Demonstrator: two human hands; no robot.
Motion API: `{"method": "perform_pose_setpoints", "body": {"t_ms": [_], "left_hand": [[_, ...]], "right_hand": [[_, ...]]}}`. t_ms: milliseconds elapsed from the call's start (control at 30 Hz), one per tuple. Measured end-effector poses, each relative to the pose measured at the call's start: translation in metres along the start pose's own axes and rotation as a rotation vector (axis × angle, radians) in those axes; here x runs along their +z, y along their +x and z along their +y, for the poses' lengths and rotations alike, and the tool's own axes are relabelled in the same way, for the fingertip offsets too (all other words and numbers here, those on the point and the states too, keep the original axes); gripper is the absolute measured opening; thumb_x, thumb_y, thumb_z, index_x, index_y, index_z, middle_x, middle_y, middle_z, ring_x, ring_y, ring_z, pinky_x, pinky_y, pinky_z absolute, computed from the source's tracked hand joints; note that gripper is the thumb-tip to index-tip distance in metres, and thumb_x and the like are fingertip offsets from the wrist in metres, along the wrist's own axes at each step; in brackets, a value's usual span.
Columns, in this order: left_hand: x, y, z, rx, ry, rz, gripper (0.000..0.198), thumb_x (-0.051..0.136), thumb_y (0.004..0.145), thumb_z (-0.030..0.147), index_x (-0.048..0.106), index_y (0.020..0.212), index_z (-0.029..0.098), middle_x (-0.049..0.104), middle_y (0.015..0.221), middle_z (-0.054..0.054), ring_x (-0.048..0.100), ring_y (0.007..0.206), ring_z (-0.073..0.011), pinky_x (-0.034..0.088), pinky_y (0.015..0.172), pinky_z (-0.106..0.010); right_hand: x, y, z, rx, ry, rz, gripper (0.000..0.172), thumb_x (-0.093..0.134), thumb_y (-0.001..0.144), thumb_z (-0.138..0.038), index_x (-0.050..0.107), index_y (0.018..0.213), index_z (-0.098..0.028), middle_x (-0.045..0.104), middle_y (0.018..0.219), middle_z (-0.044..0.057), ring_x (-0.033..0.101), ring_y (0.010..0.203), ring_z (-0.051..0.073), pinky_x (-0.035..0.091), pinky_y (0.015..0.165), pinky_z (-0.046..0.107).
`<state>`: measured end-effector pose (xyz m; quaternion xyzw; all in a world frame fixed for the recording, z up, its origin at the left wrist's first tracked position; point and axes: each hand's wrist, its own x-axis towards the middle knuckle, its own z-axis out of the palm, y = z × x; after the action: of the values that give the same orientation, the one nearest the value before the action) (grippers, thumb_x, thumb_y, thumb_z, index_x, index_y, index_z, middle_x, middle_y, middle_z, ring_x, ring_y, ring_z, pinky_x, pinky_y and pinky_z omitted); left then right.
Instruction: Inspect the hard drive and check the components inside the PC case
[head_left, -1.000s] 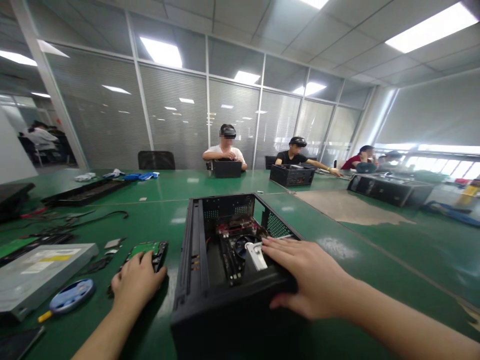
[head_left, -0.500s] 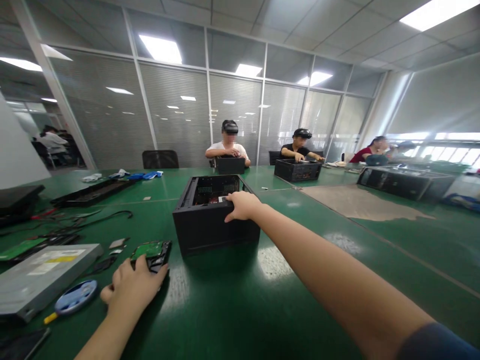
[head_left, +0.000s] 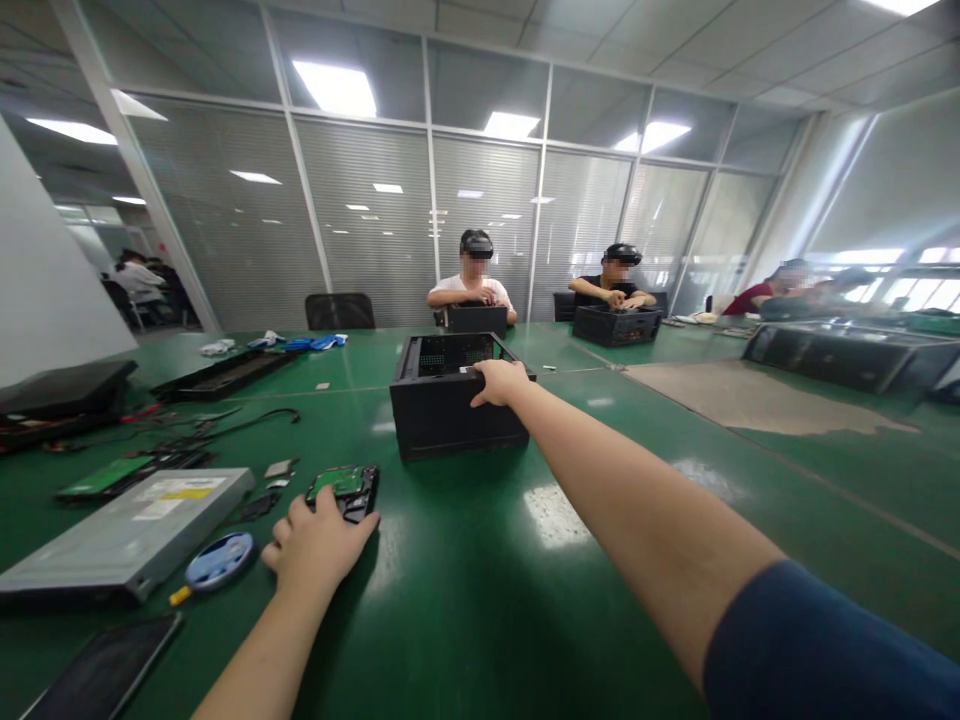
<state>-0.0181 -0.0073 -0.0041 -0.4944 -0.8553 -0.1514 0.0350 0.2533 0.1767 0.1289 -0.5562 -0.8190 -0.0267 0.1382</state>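
Note:
A black open computer case point(head_left: 450, 415) stands on the green table point(head_left: 480, 590), well away from me. My right hand point(head_left: 499, 382) reaches out at full arm's length and grips the case's near top edge, fingers curled over it. My left hand point(head_left: 319, 545) lies on the table near me, fingers closed around the near end of a hard drive point(head_left: 346, 488) with its green circuit board facing up.
A grey optical drive point(head_left: 127, 535) and a blue round disc point(head_left: 220, 560) lie left of my left hand, with cables and boards point(head_left: 112, 475) behind. A dark tablet point(head_left: 101, 675) lies at the near left. Across the table, people sit at other black cases point(head_left: 615, 325).
The computer case slid away from me across the table, pushed by my right hand as the arm stretched out. My left hand stayed on the hard drive.

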Motion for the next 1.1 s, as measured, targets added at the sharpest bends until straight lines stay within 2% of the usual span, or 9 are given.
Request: {"method": "perform_pose_setpoints", "body": {"t_ms": [167, 267, 367, 500, 633, 700, 867, 1000, 1100], "left_hand": [[-0.013, -0.005, 0.004, -0.033, -0.149, 0.03, 0.083, 0.053, 0.072, 0.063, 0.038, 0.143, 0.023, 0.027, 0.152, -0.023, 0.04, 0.126, -0.0504, 0.039, 0.092, -0.064], [-0.018, -0.006, 0.003, -0.068, -0.264, 0.038, 0.08, 0.056, 0.072, 0.061, 0.038, 0.141, 0.026, 0.028, 0.15, -0.021, 0.043, 0.125, -0.0496, 0.039, 0.092, -0.066], [-0.018, -0.009, 0.002, -0.076, -0.409, 0.051, 0.076, 0.059, 0.073, 0.059, 0.038, 0.139, 0.027, 0.034, 0.145, -0.02, 0.043, 0.128, -0.0452, 0.041, 0.094, -0.065], [-0.02, -0.021, 0.009, 0.023, -0.552, 0.148, 0.068, 0.063, 0.074, 0.051, 0.042, 0.133, 0.024, 0.041, 0.136, -0.017, 0.044, 0.13, -0.036, 0.043, 0.101, -0.055], [-0.033, -0.043, 0.025, 0.385, -0.601, 0.464, 0.072, 0.072, 0.071, 0.042, 0.041, 0.132, 0.02, 0.047, 0.128, -0.014, 0.051, 0.12, -0.0308, 0.042, 0.105, -0.048], [-0.039, -0.057, 0.037, 0.583, -0.593, 0.603, 0.075, 0.077, 0.067, 0.039, 0.043, 0.13, 0.017, 0.049, 0.127, -0.015, 0.047, 0.124, -0.0344, 0.039, 0.107, -0.053], [-0.035, -0.095, 0.062, 0.95, -0.521, 0.475, 0.073, 0.076, 0.07, 0.024, 0.042, 0.134, 0.019, 0.039, 0.143, -0.021, 0.049, 0.123, -0.0337, 0.043, 0.102, -0.054], [-0.031, -0.113, 0.071, 1.104, -0.47, 0.405, 0.074, 0.074, 0.071, 0.017, 0.041, 0.136, 0.022, 0.036, 0.146, -0.02, 0.053, 0.117, -0.0308, 0.044, 0.101, -0.055], [-0.035, -0.116, 0.073, 1.126, -0.404, 0.411, 0.077, 0.074, 0.071, 0.02, 0.038, 0.139, 0.023, 0.031, 0.15, -0.021, 0.048, 0.124, -0.0345, 0.042, 0.102, -0.056]], "right_hand": [[0.004, -0.058, -0.022, -0.047, 0.04, 0.197, 0.066, 0.064, 0.087, -0.029, 0.037, 0.146, -0.018, 0.04, 0.152, 0.017, 0.034, 0.142, 0.026, 0.013, 0.118, 0.049], [0.028, -0.121, -0.027, -0.102, 0.286, 0.27, 0.067, 0.063, 0.087, -0.031, 0.035, 0.147, -0.02, 0.04, 0.153, 0.014, 0.035, 0.142, 0.022, 0.022, 0.117, 0.046], [0.06, -0.191, -0.021, -0.068, 0.874, 0.149, 0.054, 0.063, 0.086, -0.038, 0.048, 0.135, -0.023, 0.056, 0.139, 0.013, 0.054, 0.127, 0.024, 0.044, 0.104, 0.045], [0.084, -0.251, -0.015, 0.117, 1.469, -0.096, 0.045, 0.069, 0.081, -0.044, 0.055, 0.12, -0.024, 0.064, 0.124, 0.012, 0.066, 0.11, 0.025, 0.052, 0.095, 0.043], [0.085, -0.253, -0.018, 0.193, 1.87, -0.305, 0.051, 0.073, 0.08, -0.04, 0.055, 0.123, -0.018, 0.062, 0.127, 0.017, 0.068, 0.106, 0.025, 0.05, 0.093, 0.042], [0.084, -0.246, -0.022, 0.193, 2.03, -0.417, 0.057, 0.076, 0.077, -0.037, 0.054, 0.125, -0.015, 0.061, 0.129, 0.02, 0.067, 0.107, 0.026, 0.048, 0.096, 0.042], [0.087, -0.244, -0.029, 0.056, 2.327, -0.62, 0.058, 0.078, 0.077, -0.035, 0.056, 0.126, -0.014, 0.063, 0.126, 0.018, 0.066, 0.109, 0.026, 0.044, 0.1, 0.042], [0.09, -0.248, -0.03, 0.119, 2.402, -0.454, 0.037, 0.072, 0.085, -0.027, 0.062, 0.118, -0.014, 0.071, 0.111, 0.013, 0.069, 0.101, 0.023, 0.046, 0.097, 0.042], [0.09, -0.247, -0.028, 0.141, 2.384, -0.418, 0.035, 0.075, 0.081, -0.02, 0.064, 0.114, -0.015, 0.072, 0.109, 0.012, 0.07, 0.097, 0.023, 0.048, 0.094, 0.043]]}}
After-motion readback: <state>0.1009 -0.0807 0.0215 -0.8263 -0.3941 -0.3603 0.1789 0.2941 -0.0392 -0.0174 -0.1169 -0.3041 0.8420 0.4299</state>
